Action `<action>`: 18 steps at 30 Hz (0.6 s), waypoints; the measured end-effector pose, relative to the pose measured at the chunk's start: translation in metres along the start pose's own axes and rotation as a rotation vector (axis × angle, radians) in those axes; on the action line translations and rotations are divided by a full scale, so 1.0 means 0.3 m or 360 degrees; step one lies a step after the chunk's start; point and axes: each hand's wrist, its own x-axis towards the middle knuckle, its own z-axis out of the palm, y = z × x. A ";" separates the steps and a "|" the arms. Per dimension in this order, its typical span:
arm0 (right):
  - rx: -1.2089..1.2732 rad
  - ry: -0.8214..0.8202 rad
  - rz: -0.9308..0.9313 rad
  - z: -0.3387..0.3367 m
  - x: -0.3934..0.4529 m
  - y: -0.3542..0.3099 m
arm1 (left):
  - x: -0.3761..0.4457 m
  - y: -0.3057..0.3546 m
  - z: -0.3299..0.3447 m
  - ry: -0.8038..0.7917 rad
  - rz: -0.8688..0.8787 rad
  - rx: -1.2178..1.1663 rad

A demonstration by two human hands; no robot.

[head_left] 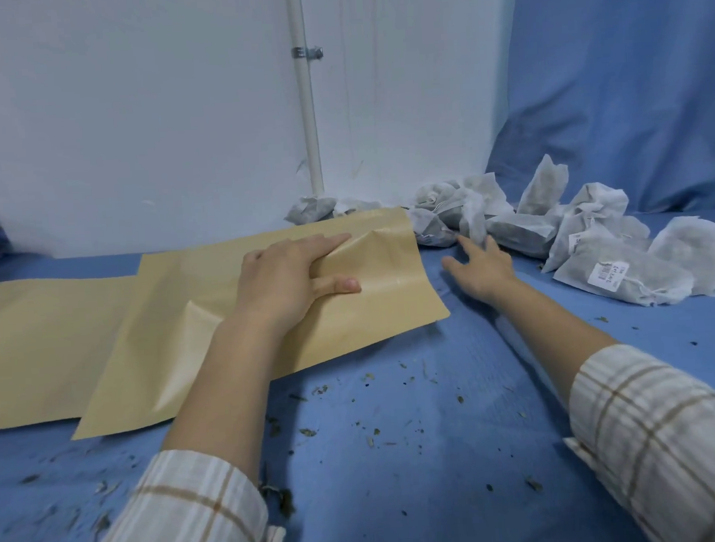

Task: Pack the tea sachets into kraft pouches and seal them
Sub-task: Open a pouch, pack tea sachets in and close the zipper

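Left hand [290,280] is on the top kraft pouch [263,317], gripping its upper layer near the open right-hand end: thumb on top of the paper, one finger stretched flat along the far side, the paper puckering into a soft ridge between them. The pouch is flat, tan, matte, with a slightly waxy sheen, lying at a slant on the blue tabletop [398,455], its near corner creased. A second kraft pouch [41,349] lies underneath it to the left, flat and square to the edge.

Right hand [478,266] is out over the tabletop, just to the right of the pouch mouth, fingers spread and relaxed, holding nothing. Its fingertips are right at the edge of the tea sachets [573,238]; whether they touch the nearest one, I cannot tell.

The sachets make a loose heap against the white wall [132,117] and the blue cloth backdrop [627,70]: white, gauzy, non-woven bags, crumpled and puffy, dark grey-green filling showing through. One at the front right carries a small white printed label [608,275], text too small to read. Another sachet [309,209] sits apart at the foot of a white pipe [308,120] on the wall, just beyond the pouch's far edge.

Dry leaf crumbs [372,431] speckle the cloth. Both sleeves are cream plaid with brown lines.
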 end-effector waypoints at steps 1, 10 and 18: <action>0.0030 0.0024 -0.0020 0.000 0.003 0.005 | 0.000 -0.001 0.001 -0.0003 -0.0004 0.0005; 0.1750 0.0782 0.0179 -0.031 -0.111 -0.041 | -0.002 -0.010 -0.007 0.0002 -0.0047 0.0004; 0.2174 0.0017 -0.0010 -0.057 -0.179 -0.065 | -0.009 -0.017 -0.029 -0.0033 -0.0071 -0.0131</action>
